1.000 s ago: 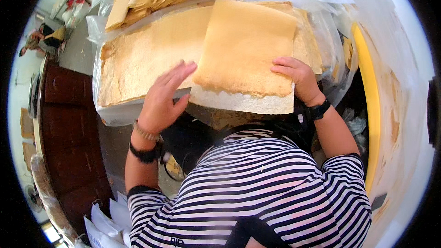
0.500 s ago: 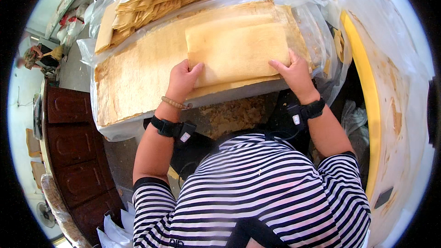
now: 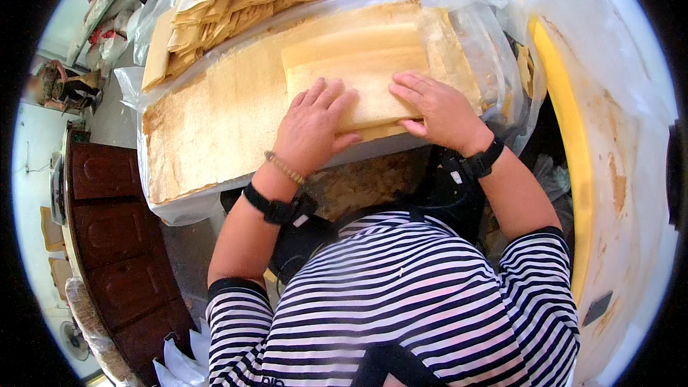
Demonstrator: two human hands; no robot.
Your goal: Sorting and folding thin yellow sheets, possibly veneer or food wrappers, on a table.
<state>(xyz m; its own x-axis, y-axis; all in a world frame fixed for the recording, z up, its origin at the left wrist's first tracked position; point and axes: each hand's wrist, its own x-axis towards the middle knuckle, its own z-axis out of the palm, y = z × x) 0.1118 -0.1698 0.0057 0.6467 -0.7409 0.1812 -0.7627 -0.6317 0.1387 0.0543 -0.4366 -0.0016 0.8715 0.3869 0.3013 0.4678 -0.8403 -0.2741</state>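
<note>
A folded, thin yellow-tan sheet (image 3: 369,61) lies on top of a broad stack of similar large sheets (image 3: 215,107). My left hand (image 3: 312,122) rests palm down at the left part of its near edge, fingers stretched out and slightly apart. On the right of the same edge lies my right hand (image 3: 444,111), its fingers extended over the sheet and its thumb by the near edge. Both hands press on the sheet from above rather than gripping it. The palms hide part of the near fold.
Behind the stack is a heap of folded tan sheets (image 3: 265,0). Clear plastic (image 3: 473,39) wraps around the stack. A yellow-edged board (image 3: 570,129) stands at the right, and a dark brown wooden cabinet (image 3: 118,229) at the left. Another person (image 3: 61,86) is far off at the left.
My hands have let go of the sheet's near corners and moved inward, now lying flat on it. The sheet's near edge looks folded over, and the sheet appears shorter front to back.
</note>
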